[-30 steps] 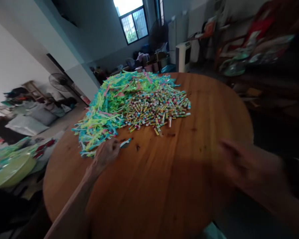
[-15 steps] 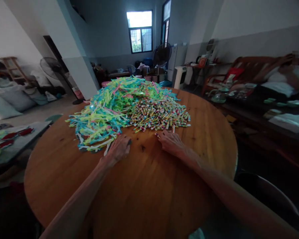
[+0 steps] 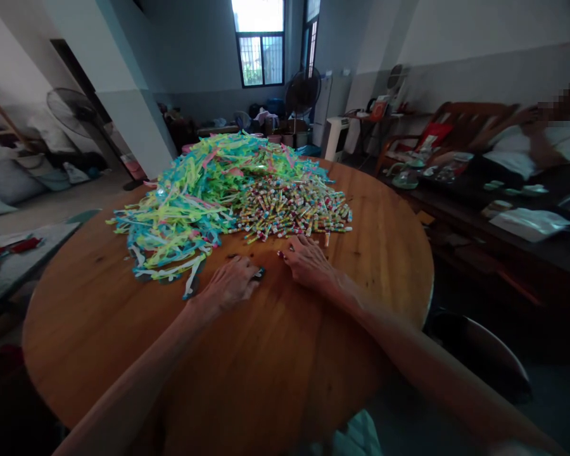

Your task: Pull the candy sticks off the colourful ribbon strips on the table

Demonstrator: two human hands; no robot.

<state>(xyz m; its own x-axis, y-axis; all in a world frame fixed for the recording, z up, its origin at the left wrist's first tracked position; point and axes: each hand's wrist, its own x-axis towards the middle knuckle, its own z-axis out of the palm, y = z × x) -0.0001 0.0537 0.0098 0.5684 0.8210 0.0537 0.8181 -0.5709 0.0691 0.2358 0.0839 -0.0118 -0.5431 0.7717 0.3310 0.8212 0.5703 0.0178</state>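
My left hand [image 3: 234,278] is low over the round wooden table, fingers curled, with a small dark-blue piece [image 3: 260,272] showing at its fingertips. Most of that piece is hidden. Opposite it, my right hand [image 3: 308,258] pinches a short patterned stick [image 3: 280,254], whose red-and-white end pokes out to the left. Just beyond my right hand lies a heap of short, multicoloured sticks [image 3: 289,212]. A larger tangle of soft blue, yellow-green and pink strips [image 3: 180,209] spreads behind and left, and a few loose strips reach close to my left wrist.
The round wooden table [image 3: 361,278] fills the foreground. A dark round basin or stool [image 3: 477,354] stands below its right edge. To the right, a person [image 3: 527,149] sits near a low table with a glass jug [image 3: 408,176]. Standing fans [image 3: 303,92] and sacks are farther back.
My view has shifted, so the table appears farther left and higher. My left hand has come nearer the right one, and the blue piece now shows at its fingertips. The right hand still pinches the stick.
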